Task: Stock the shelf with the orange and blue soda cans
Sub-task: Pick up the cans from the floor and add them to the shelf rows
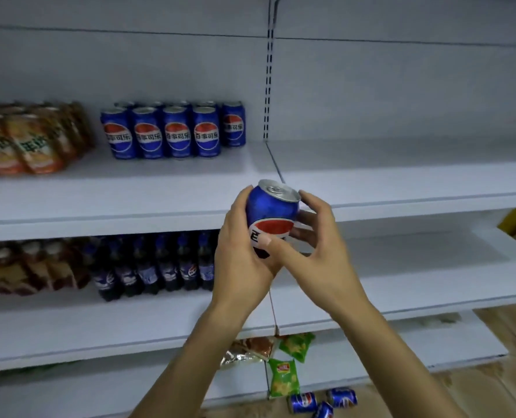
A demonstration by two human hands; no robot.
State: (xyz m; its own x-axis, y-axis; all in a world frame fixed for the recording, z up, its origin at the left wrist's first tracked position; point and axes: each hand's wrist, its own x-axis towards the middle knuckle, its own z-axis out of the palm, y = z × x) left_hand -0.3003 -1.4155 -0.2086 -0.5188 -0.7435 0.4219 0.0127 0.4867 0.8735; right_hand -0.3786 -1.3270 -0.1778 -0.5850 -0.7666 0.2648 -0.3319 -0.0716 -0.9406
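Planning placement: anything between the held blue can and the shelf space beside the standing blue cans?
Nothing visible: only bare white shelf lies beyond the blue aluminium soda can held by left hand and right hand.

The left forearm [202,351] and right forearm [380,342] are bare and slender, uncovered right to the lower edge. The left hand [238,254] and right hand [323,248] are bare too, with long, slim fingers. The right thumbnail [264,241] is short and plain.
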